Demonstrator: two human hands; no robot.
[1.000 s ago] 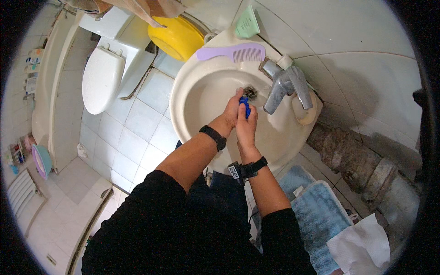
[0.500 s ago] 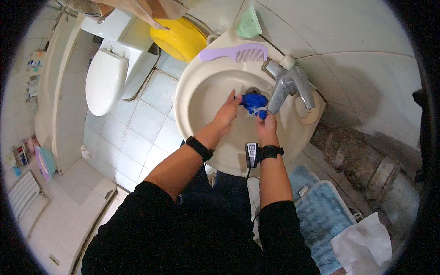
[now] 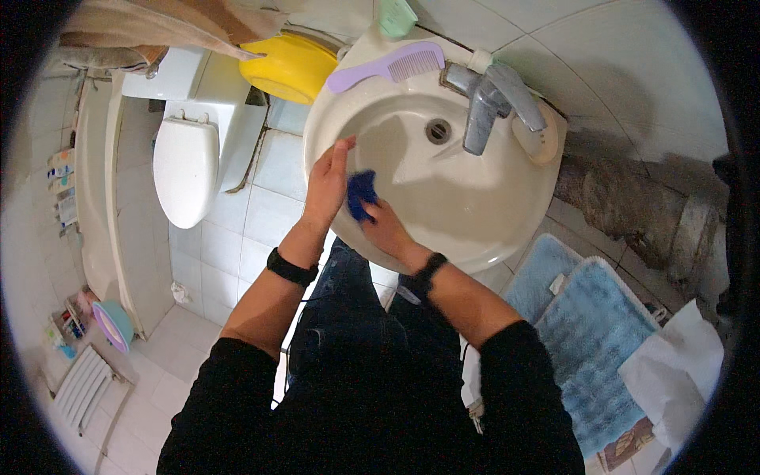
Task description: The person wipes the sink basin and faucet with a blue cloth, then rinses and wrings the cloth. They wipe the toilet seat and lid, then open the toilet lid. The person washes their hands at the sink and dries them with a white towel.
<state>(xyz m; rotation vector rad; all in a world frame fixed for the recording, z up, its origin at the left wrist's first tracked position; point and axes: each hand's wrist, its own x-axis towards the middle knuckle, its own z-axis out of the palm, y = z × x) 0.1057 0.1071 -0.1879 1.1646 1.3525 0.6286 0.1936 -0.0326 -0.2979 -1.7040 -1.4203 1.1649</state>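
Observation:
My right hand (image 3: 385, 227) grips a dark blue cloth (image 3: 362, 194), slightly blurred, against the left inner side of the white washbasin (image 3: 507, 226). Close beside it, my left hand (image 3: 326, 184) rests at the basin's left rim with its fingers stretched out and nothing in them. Farther back in the bowl the round metal drain (image 3: 438, 131) shows. A chrome faucet (image 3: 487, 107) stands at the back right, its spout over the bowl; no water stream can be seen.
On the back ledge lie a purple comb (image 3: 388, 67) and a pale green tube (image 3: 396, 17). A yellow basin (image 3: 289, 70) and a white toilet (image 3: 187, 170) are to the left. Blue mats (image 3: 598, 340) and white paper (image 3: 673, 372) lie at the lower right, near thick pipes (image 3: 625, 214).
The blue cloth has moved from under the faucet to the basin's left side, now in my right hand alone. My left hand has let go of it and shifted left. The view has shifted slightly.

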